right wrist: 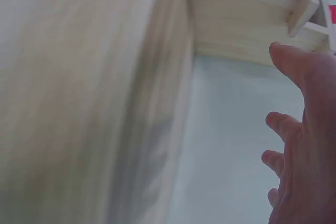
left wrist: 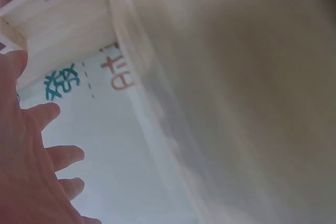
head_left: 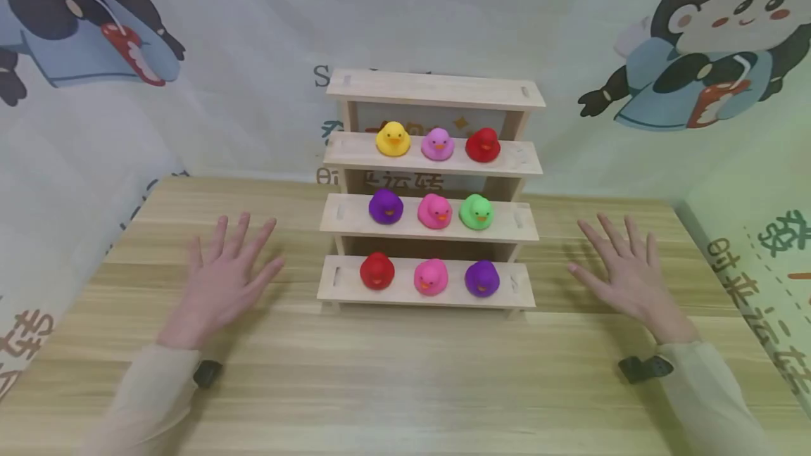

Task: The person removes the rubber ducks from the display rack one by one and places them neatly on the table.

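A pale, softly creased cloth backdrop (head_left: 253,34), printed with cartoon figures and lettering, stands behind and beside the tabletop (head_left: 418,378), whose surface shows a light wood grain. Near the middle of the tabletop's back edge is placed the wooden rack (head_left: 436,90), made of four flat, rectangular boards in steps. Its top board is bare, and each of the other three boards carries three ducks.

The left hand (head_left: 218,280) is between the tabletop's left edge and the rack, and the right hand (head_left: 630,280) is between the rack and the right edge. Both have straight fingers, spread apart; whether they touch the wood, I cannot tell.

The ducks are rounded and smooth, with orange beaks. From left to right, the second board from the top has the yellow duck (head_left: 393,141), the lilac duck (head_left: 438,146) and the upper red duck (head_left: 483,148). The third has the upper purple duck (head_left: 386,207), the upper pink duck (head_left: 435,213) and the green duck (head_left: 476,214). The lowest board, closest to the tabletop's front edge, has the lower red duck (head_left: 376,272), the lower pink duck (head_left: 431,279) and the lower purple duck (head_left: 482,280).
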Available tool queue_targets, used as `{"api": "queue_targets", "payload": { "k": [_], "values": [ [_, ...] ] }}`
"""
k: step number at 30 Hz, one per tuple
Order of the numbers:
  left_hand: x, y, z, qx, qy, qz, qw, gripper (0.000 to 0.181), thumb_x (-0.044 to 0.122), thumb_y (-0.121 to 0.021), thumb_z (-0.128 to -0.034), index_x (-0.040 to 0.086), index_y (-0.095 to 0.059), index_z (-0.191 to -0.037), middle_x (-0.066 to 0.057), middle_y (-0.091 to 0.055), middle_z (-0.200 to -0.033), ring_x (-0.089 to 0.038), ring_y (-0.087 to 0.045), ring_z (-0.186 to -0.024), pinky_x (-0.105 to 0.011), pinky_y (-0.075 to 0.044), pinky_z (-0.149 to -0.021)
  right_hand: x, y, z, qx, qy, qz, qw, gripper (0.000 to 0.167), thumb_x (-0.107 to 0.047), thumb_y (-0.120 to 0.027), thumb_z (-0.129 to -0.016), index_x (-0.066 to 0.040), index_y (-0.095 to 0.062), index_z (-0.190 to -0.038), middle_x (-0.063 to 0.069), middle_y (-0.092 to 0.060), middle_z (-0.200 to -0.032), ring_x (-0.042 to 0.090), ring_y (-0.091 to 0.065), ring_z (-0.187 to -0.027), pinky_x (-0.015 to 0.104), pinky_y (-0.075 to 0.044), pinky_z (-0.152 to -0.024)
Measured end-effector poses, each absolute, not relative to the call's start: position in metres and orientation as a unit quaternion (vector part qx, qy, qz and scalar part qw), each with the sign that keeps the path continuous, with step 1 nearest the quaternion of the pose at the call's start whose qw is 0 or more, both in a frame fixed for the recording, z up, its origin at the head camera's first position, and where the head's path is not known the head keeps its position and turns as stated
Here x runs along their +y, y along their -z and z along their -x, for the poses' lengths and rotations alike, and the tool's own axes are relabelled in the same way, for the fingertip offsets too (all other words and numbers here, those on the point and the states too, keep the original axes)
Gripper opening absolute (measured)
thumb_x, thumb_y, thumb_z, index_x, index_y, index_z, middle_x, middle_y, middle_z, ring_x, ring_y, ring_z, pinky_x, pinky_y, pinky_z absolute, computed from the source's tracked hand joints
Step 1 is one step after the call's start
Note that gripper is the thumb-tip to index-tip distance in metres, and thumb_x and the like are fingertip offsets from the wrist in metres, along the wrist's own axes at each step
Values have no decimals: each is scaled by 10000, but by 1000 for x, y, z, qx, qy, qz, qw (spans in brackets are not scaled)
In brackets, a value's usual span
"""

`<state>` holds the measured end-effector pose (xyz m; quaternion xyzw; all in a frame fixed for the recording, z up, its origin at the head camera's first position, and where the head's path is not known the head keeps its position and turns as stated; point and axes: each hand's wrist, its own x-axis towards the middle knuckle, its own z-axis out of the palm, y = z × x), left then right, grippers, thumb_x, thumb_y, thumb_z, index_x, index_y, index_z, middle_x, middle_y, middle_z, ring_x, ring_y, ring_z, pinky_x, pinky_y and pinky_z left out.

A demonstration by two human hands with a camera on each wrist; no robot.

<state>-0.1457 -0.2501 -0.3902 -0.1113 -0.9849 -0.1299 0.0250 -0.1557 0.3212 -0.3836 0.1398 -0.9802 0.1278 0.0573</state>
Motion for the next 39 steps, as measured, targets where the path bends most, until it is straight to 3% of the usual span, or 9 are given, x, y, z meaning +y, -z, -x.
{"api": "queue_targets", "payload": {
  "k": [17,26,31,34,39],
  "values": [
    [-182,334,188,-954,235,135,128,655,496,-367,-1014,215,-153,-1566,-206,-108,-1580,-366,36,-1443,-648,66,-1095,266,328,188,-960,-160,-180,144,723,-528,-462,-961,-149,-253,-1540,171,-149,-1586,372,66,-1444,636,49,-1108],
    [-164,316,219,-924,317,165,134,632,430,-378,-1026,146,-184,-1556,-207,-189,-1563,-426,-66,-1428,-638,0,-1110,237,308,206,-948,-164,-211,174,688,-400,-542,-951,-130,-283,-1528,175,-187,-1573,367,15,-1449,596,-4,-1135],
    [-159,318,235,-908,347,197,131,581,330,-382,-1041,63,-224,-1533,-193,-283,-1532,-367,-162,-1428,-488,-45,-1167,225,302,214,-936,-171,-237,197,648,-314,-565,-949,-91,-320,-1506,200,-239,-1550,383,-47,-1444,554,-40,-1152],
    [-156,320,241,-908,355,190,117,559,318,-355,-1050,49,-240,-1527,-181,-253,-1547,-343,-180,-1429,-427,-69,-1176,218,300,220,-928,-183,-254,203,622,-275,-564,-949,-64,-342,-1490,213,-273,-1532,392,-92,-1436,526,-62,-1161],
    [-152,324,246,-907,377,162,93,546,322,-334,-1058,71,-239,-1533,-141,-231,-1564,-332,-204,-1424,-436,-139,-1169,207,295,230,-920,-214,-271,189,612,-271,-562,-954,-48,-352,-1484,203,-292,-1527,375,-151,-1429,499,-103,-1165]
  ]
}}
